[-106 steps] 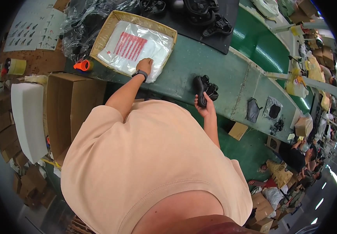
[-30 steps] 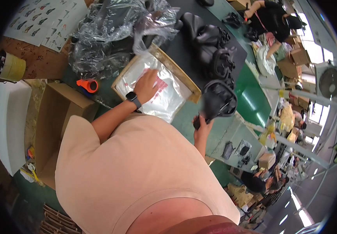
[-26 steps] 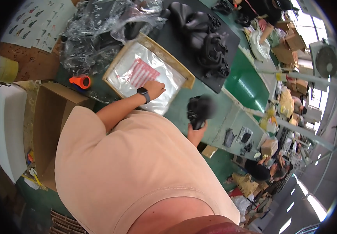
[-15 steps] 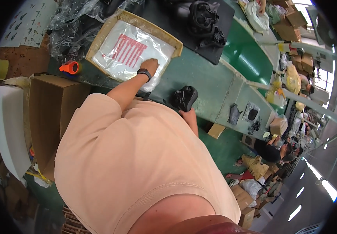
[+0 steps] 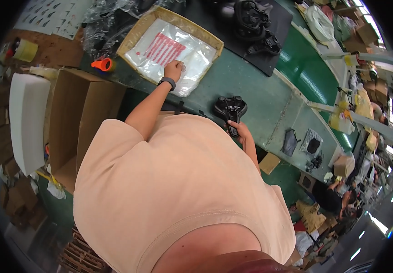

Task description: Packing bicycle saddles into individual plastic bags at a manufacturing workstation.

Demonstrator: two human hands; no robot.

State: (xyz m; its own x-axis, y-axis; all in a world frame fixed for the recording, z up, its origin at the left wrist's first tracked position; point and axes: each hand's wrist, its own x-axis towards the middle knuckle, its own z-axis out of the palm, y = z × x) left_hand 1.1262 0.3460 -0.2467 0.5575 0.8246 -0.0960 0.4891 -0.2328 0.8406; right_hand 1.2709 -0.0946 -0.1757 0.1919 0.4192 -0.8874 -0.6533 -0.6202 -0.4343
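My right hand [image 5: 240,129] grips a black bicycle saddle [image 5: 229,108] by its narrow nose, its underside with rails turned up, at the bench's near edge. On the left, a shallow cardboard tray [image 5: 216,44] holds a stack of clear plastic bags [image 5: 196,51] with red print. My left hand [image 5: 173,71], a dark band on its wrist, is closed over the near part of the stack; its fingers appear to pinch the top bag. More black saddles [image 5: 256,22] lie on a dark mat [image 5: 269,63] at the far side.
An orange tape ring [image 5: 104,64] lies left of the tray, near crumpled clear wrap [image 5: 110,27]. An open carton [image 5: 89,104] stands at my left beside white foam sheets [image 5: 29,120]. Small dark packets [image 5: 290,142] lie on the bench to the right. Another person [image 5: 331,198] is further right.
The saddle has been turned so its rails show and its nose points toward me. My left hand's fingers have drawn together on the bags. The whole view has shifted somewhat.
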